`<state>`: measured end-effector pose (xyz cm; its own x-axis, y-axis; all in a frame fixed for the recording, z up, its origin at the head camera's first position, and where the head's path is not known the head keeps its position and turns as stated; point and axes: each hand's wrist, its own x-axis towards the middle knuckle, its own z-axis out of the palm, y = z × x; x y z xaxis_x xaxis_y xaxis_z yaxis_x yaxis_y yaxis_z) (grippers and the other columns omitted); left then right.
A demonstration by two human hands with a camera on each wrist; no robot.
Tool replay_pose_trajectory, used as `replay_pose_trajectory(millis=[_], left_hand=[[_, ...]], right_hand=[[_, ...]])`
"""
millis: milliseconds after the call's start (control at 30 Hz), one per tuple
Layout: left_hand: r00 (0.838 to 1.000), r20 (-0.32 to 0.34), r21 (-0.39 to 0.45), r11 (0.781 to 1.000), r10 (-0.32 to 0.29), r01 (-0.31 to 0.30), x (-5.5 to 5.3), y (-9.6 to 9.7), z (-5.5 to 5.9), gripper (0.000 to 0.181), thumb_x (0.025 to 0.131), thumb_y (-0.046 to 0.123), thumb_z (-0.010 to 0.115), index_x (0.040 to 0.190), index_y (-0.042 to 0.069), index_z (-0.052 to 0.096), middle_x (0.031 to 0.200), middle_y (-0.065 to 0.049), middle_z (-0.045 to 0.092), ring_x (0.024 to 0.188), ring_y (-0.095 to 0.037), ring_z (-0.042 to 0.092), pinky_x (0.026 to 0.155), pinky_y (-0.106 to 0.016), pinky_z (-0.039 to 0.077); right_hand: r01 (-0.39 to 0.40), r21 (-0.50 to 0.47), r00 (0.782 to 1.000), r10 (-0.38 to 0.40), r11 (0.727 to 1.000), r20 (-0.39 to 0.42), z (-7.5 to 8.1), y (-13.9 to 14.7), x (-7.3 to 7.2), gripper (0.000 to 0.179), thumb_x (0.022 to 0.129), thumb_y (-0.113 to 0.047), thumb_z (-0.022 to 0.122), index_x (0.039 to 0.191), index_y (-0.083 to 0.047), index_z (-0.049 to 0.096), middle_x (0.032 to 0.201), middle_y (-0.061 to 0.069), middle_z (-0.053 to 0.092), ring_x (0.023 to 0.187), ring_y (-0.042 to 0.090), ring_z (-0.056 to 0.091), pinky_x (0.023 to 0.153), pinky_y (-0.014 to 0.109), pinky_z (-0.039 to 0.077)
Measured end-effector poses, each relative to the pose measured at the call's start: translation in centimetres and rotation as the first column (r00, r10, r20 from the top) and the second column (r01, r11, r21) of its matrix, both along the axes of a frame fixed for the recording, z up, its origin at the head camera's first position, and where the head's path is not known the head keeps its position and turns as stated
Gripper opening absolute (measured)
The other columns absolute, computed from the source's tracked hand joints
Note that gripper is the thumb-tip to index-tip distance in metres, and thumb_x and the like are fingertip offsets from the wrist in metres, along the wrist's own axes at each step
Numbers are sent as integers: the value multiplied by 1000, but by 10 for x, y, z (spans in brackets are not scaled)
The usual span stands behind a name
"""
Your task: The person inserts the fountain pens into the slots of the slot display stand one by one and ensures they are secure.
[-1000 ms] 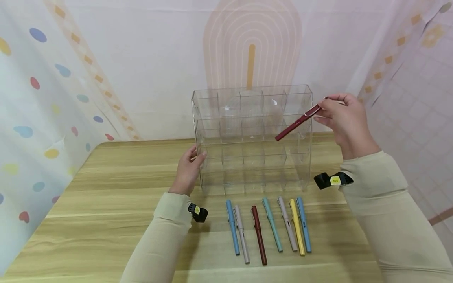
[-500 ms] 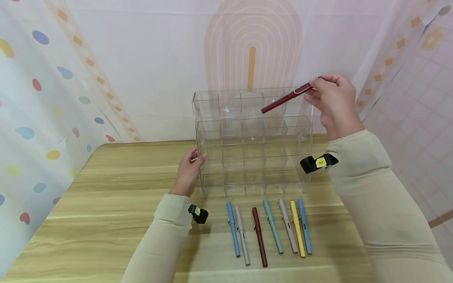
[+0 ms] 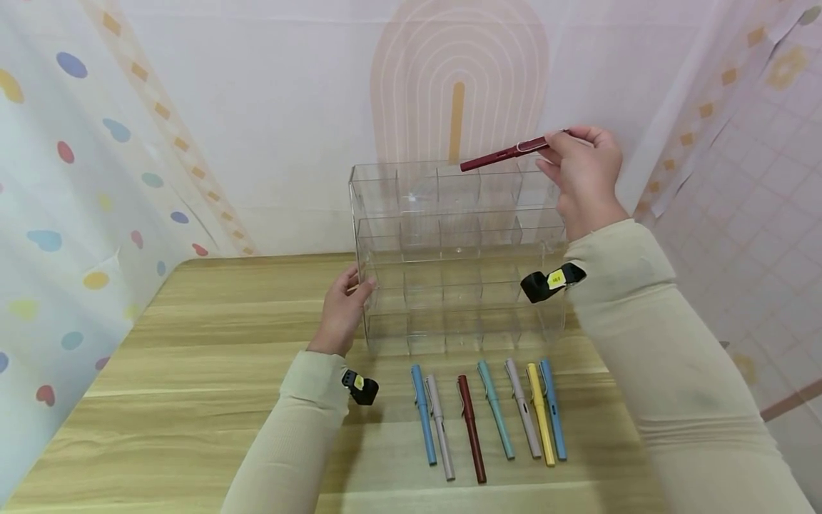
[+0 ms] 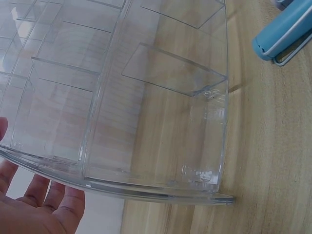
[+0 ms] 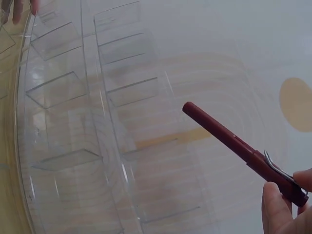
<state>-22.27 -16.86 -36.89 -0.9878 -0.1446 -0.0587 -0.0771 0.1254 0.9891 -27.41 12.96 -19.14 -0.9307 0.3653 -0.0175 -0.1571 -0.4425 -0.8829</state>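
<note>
A dark red pen (image 3: pixel 501 155) with a silver clip is pinched near its clip end by my right hand (image 3: pixel 587 171). Its other end points left, overlapping the top rim of the clear compartment rack (image 3: pixel 420 264) in the head view. In the right wrist view the pen (image 5: pixel 224 136) slants beside the rack's dividers. My left hand (image 3: pixel 343 307) grips the rack's left side wall, thumb at the front edge. The left wrist view shows the fingers (image 4: pixel 68 209) behind that wall (image 4: pixel 146 189). The rack stands upright, with several compartments in stacked rows.
Several capped pens lie in a row before the rack: a blue pen (image 3: pixel 424 414), a grey pen (image 3: pixel 440 428), a dark red pen (image 3: pixel 472 428), a teal pen (image 3: pixel 495 410), a yellow pen (image 3: pixel 541 414) and others. A patterned curtain (image 3: pixel 289 128) hangs behind the wooden table (image 3: pixel 193 371).
My right hand has risen and moved left with the dark red pen, from beside the rack up to its top edge. The pen now lies flatter. My left hand stays on the rack.
</note>
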Motion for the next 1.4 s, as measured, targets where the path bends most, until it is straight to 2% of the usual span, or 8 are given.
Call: replay_pose_trajectory(millis=[267,467,633,933,1233,1400], left_hand=[[1000,6,4,1000,-4,4,3,2,3,48,101,19,51,147,12,39,139,-17,43,124,-30,43,103,-48,37],[1000,-3,5,1000,2,-2,3,2,3,48,100,19,52,146,12,40,138,-17,44,124,-31,44,103,-49,36],[1000,-2,1,1000,13,-13,1,3,2,47,100,19,52,145,11,41,137,-17,45,124,-30,45,102,-48,38],[1000,7,10,1000,-8,8,1,5,1,48,101,20,51,146,13,40,142,-17,41,124,-30,44,100,-47,37],[1000,13,2,1000,-11,11,2,7,3,49,101,20,51,147,13,38,143,-16,41,125,-30,43,102,-49,37],[1000,12,7,1000,-9,9,1,7,1,49,101,20,51,147,13,39,143,-17,40,125,-30,43,103,-50,37]], right_hand=[[21,6,1000,-21,1000,21,-7,-9,-7,23,86,3,66,91,-10,48,97,6,59,75,14,66,65,24,55],[14,63,1000,-15,998,20,-11,-16,-9,23,86,4,66,91,-10,49,97,6,55,75,13,65,68,24,56],[6,116,1000,-9,993,24,-13,-20,-11,23,86,4,66,92,-11,50,98,5,53,82,14,65,67,22,55],[-3,204,1000,0,979,16,-16,-25,-12,21,87,2,66,96,-10,52,98,5,51,87,16,64,88,34,52],[-16,248,1000,13,969,11,-19,-30,-14,22,87,0,67,103,-8,53,97,4,51,88,16,61,86,32,53],[-18,262,1000,14,965,14,-21,-31,-15,21,87,-1,67,98,-11,52,97,4,52,88,15,61,87,33,53]])
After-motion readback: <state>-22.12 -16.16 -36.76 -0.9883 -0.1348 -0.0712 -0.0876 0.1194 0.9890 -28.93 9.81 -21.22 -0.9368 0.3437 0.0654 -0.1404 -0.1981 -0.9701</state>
